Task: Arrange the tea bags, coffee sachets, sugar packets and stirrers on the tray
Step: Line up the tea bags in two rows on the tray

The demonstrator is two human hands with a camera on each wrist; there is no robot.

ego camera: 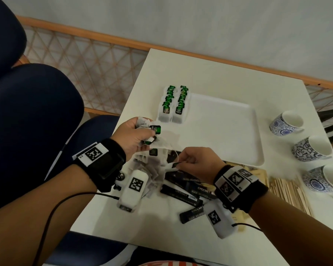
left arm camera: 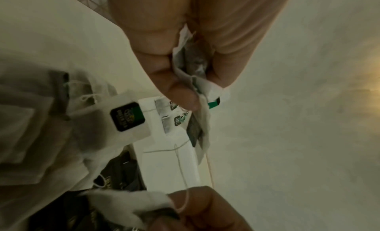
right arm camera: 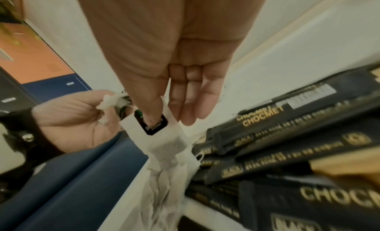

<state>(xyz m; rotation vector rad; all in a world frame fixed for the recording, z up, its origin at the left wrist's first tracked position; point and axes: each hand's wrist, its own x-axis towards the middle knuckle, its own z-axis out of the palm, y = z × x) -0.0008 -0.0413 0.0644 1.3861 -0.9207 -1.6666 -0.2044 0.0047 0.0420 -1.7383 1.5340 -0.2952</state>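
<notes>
The left hand (ego camera: 132, 136) grips a bunch of tea bags (ego camera: 162, 140) above the surface's (ego camera: 108, 214) near-left edge. The right hand (ego camera: 197, 161) pinches one tea bag (right arm camera: 164, 137) by its tagged top, its long axis hanging downward over the loose pile (ego camera: 150, 173). Black coffee sachets (ego camera: 181, 193) lie crisscrossed beneath. Two rows of tea bags (ego camera: 174, 103) run front-to-back along the white tray's (ego camera: 229, 131) left edge.

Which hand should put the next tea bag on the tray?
Probably the right hand: it pinches just one tea bag and is nearer the tray. The left hand grips a whole bunch.
</notes>
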